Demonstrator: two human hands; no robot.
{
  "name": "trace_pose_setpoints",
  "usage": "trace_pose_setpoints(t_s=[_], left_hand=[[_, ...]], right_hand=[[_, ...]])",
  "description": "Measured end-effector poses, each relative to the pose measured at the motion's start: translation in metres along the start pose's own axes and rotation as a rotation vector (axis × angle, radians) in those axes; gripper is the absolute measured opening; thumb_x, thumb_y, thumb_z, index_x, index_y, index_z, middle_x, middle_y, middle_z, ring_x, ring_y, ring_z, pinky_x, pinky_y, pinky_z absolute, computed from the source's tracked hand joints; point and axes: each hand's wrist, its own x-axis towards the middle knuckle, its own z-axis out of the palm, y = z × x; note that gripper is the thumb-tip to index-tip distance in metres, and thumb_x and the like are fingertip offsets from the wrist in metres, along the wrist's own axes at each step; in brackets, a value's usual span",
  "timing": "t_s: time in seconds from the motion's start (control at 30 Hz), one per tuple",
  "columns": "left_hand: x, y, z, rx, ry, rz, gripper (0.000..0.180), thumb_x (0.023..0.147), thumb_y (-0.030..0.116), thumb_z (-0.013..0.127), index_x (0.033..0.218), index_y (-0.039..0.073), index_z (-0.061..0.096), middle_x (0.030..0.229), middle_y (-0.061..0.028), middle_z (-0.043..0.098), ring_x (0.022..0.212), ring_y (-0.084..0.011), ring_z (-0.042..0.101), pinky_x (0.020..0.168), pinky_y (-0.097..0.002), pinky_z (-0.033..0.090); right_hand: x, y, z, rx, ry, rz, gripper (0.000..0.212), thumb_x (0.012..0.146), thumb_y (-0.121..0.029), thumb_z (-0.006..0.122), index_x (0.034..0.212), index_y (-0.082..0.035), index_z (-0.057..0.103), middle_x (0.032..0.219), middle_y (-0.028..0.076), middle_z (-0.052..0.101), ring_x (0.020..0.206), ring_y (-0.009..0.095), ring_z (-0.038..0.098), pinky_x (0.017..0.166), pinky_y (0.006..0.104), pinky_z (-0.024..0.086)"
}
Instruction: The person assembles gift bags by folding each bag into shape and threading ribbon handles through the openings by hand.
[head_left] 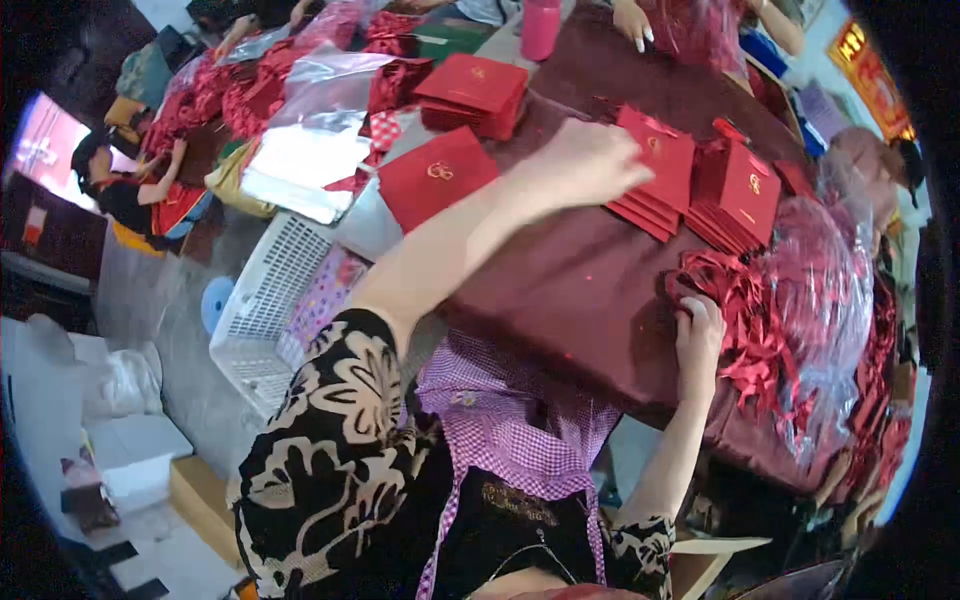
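My left hand (592, 160) reaches across the maroon-covered table, its fingers curled at the left edge of a stack of red gift bags (662, 150) with gold emblems. What it pinches, if anything, is hidden and slightly blurred. A second stack of red bags (738, 195) stands just right of that one. Lower right, my right hand (700, 322) has its fingers closed on red ribbon (688, 284) at the edge of a tangled ribbon heap (748, 330). Beyond my left forearm lie a single red bag (435, 172) and another bag stack (475, 92).
Clear plastic wrapping (822, 290) bulges beside the ribbon heap. A white plastic basket (262, 305) stands left of the table, with cardboard boxes (205, 505) on the floor. A pink bottle (541, 28) stands at the far side, near another person's hand (632, 22).
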Motion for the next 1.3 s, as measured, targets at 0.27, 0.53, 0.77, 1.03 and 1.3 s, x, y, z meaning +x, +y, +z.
trace_pose_setpoints(t_s=[0.27, 0.53, 0.77, 1.03, 1.3], left_hand=[[-0.136, -0.158, -0.094, 0.253, -0.254, -0.621, 0.058, 0.092, 0.051, 0.042, 0.119, 0.001, 0.055, 0.110, -0.0213, 0.063, 0.102, -0.0321, 0.061, 0.085, -0.0398, 0.046], [-0.197, -0.230, -0.063, -0.261, -0.242, -0.765, 0.061, 0.095, 0.049, 0.039, 0.139, 0.008, 0.037, 0.139, -0.0113, 0.043, 0.126, -0.0208, 0.040, 0.104, -0.0366, 0.032], [-0.174, -0.137, -0.037, -0.406, -0.134, -0.623, 0.062, 0.094, 0.051, 0.039, 0.124, -0.003, 0.052, 0.111, -0.0194, 0.063, 0.106, -0.0266, 0.057, 0.094, -0.0335, 0.040], [-0.170, -0.110, -0.010, -0.551, -0.179, -0.741, 0.068, 0.094, 0.053, 0.038, 0.118, -0.008, 0.054, 0.115, -0.0204, 0.060, 0.105, -0.0253, 0.056, 0.092, -0.0336, 0.040], [-0.167, -0.092, -0.004, -0.625, -0.092, -0.784, 0.060, 0.095, 0.046, 0.044, 0.120, -0.008, 0.052, 0.112, -0.0137, 0.061, 0.102, -0.0195, 0.056, 0.090, -0.0321, 0.042]], right_hand=[[0.035, -0.068, -0.009, 0.527, -0.067, 0.101, 0.031, 0.086, -0.004, 0.057, 0.117, -0.001, 0.059, 0.111, 0.011, 0.063, 0.099, 0.019, 0.060, 0.082, 0.0289, 0.047], [0.071, -0.234, 0.058, 1.819, -0.810, 0.535, 0.046, 0.091, -0.021, 0.057, 0.128, 0.003, 0.044, 0.122, 0.020, 0.055, 0.105, 0.030, 0.059, 0.084, 0.0404, 0.051], [0.094, -0.198, 0.082, 1.669, -0.765, 0.540, 0.039, 0.091, -0.026, 0.056, 0.120, -0.001, 0.053, 0.116, 0.012, 0.060, 0.102, 0.025, 0.060, 0.083, 0.0404, 0.049], [0.114, -0.181, 0.064, 1.100, -0.462, 0.335, 0.052, 0.085, -0.014, 0.062, 0.128, 0.009, 0.045, 0.117, 0.016, 0.059, 0.103, 0.018, 0.057, 0.091, 0.0288, 0.044], [0.110, -0.162, 0.107, 1.017, -0.174, 0.365, 0.056, 0.077, -0.007, 0.067, 0.125, 0.011, 0.046, 0.113, 0.020, 0.060, 0.103, 0.022, 0.058, 0.091, 0.0310, 0.045]])
